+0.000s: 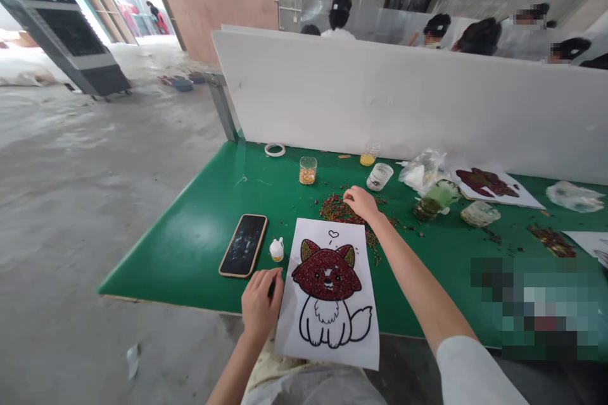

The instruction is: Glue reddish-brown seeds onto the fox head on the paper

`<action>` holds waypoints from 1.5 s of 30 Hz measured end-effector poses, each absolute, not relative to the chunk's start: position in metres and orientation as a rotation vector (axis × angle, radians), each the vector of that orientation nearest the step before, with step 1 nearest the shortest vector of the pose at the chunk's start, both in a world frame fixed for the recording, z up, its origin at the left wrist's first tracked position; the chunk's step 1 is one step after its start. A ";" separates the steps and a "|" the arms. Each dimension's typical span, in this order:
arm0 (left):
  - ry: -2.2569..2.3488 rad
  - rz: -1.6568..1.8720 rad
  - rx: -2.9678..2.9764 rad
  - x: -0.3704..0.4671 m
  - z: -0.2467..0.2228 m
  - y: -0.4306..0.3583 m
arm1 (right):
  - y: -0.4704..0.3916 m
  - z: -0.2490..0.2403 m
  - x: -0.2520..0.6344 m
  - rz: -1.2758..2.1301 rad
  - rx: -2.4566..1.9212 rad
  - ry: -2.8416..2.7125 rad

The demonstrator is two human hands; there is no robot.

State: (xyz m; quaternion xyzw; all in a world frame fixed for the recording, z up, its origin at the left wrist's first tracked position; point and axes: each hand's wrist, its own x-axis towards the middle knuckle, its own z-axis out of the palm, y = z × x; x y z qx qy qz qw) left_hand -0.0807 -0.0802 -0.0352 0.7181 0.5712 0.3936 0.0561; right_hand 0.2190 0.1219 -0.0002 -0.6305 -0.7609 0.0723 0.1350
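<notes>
A sheet of paper (327, 313) is laid over the near edge of the green table (180, 247), the cat's head on it covered with dark red beans (311, 266), its body left as bare outline. At its left edge the left hand (261, 300) is held with fingers curled; whether anything is gripped cannot be told. A small white bottle (276, 250) and a phone (243, 245) are set just beyond. Over a pile of mixed beans (335, 210) the right hand (361, 202) is lowered, fingers bent; whether a bean is pinched cannot be told. Farther back, a cup of yellow kernels (308, 172) is placed before a white board (403, 101).
</notes>
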 end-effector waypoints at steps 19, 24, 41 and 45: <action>1.754 1.192 2.183 -0.077 -0.030 -0.082 | 0.138 0.019 0.188 0.169 -1.921 -2.518; 1.762 1.191 2.183 -0.077 -0.029 -0.082 | 0.122 0.033 0.182 0.142 -1.861 -2.517; 1.719 1.166 2.194 -0.078 -0.028 -0.081 | -0.015 0.014 0.188 0.659 -1.368 -2.283; 1.720 1.171 2.180 -0.078 -0.029 -0.081 | -0.020 0.013 0.194 0.675 -1.382 -2.310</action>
